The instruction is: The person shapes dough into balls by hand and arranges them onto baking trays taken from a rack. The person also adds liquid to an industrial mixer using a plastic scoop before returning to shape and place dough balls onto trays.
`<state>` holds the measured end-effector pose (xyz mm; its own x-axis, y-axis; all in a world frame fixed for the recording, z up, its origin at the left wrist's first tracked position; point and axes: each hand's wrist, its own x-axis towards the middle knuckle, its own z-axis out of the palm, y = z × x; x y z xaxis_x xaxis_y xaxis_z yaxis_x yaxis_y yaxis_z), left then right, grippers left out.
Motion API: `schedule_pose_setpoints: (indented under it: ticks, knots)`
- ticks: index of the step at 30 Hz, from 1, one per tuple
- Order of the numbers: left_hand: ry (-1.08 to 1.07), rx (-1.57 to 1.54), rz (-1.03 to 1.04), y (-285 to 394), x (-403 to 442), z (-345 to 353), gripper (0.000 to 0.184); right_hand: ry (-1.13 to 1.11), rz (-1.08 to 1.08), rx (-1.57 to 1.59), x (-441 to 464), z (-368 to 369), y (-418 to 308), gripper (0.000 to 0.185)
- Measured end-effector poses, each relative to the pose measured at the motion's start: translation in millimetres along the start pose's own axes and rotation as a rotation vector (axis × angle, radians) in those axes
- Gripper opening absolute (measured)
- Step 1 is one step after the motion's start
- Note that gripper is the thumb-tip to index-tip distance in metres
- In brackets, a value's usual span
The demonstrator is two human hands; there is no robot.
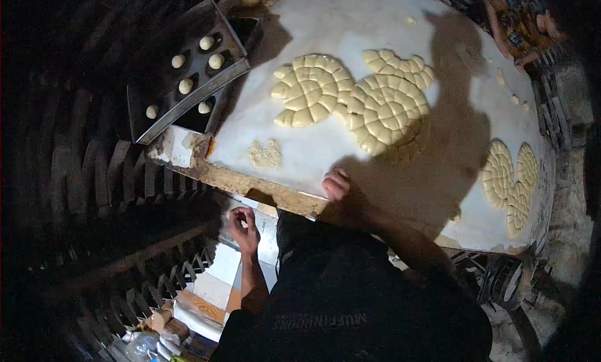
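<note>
Past the curled left hand (245, 229), few round cream dough balls (216, 61) dot dark metal trays (166, 120), while flat pale cut dough (385, 112) remains beyond the curled right hand (336, 184), both grips unclear.

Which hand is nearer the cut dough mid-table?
The right hand, at the edge of the table, near the dough; the left hand is off the table, farther.

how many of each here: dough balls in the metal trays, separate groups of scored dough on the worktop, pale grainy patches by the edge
Dough balls in the metal trays: 6
Groups of scored dough on the worktop: 2
Pale grainy patch by the edge: 1
Total: 9
</note>
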<state>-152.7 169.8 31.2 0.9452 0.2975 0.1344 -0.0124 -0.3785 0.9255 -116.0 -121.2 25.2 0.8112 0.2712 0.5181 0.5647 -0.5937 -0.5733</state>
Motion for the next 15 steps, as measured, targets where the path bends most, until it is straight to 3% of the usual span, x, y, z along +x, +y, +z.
schedule_pose_setpoints:
  ticks: [2, 3, 5, 7, 9, 10, 11, 12, 14, 15]
  knots:
    - [-0.039, -0.035, 0.114, 19, 8, 6, 0.017, -0.249, 0.480, 0.298, 10, -36, -7, 0.003]
    - [-0.044, -0.032, 0.116, 19, 13, 15, 0.017, -0.243, 0.483, 0.302, 22, -47, -17, 0.003]
    - [-0.027, -0.032, 0.183, 19, 18, 33, 0.013, 0.056, 0.456, 0.342, 50, -62, -37, 0.005]
    - [-0.120, -0.050, 0.237, 43, 23, 52, 0.008, -0.023, 0.409, 0.216, 56, -56, -29, 0.011]
    - [-0.214, -0.019, 0.335, 67, 26, 73, 0.005, 0.058, 0.200, 0.087, 43, -34, -11, 0.022]
    - [-0.308, -0.027, 0.357, 67, 28, 84, 0.010, -0.008, 0.274, -0.002, 29, -37, -9, 0.040]
    - [-0.413, -0.091, 0.226, 82, 27, 96, 0.020, -0.004, 0.273, -0.004, 16, -45, -10, 0.040]
    - [-0.520, 0.073, 0.298, 78, 29, 111, 0.030, 0.025, 0.289, -0.053, 3, -54, -12, 0.046]
    - [-0.470, 0.200, 0.526, 92, 28, 146, 0.036, 0.035, 0.302, -0.098, -23, -67, -13, 0.053]
    - [-0.464, 0.201, 0.511, 88, 26, 161, 0.036, 0.012, 0.416, -0.123, -37, -72, -14, 0.055]
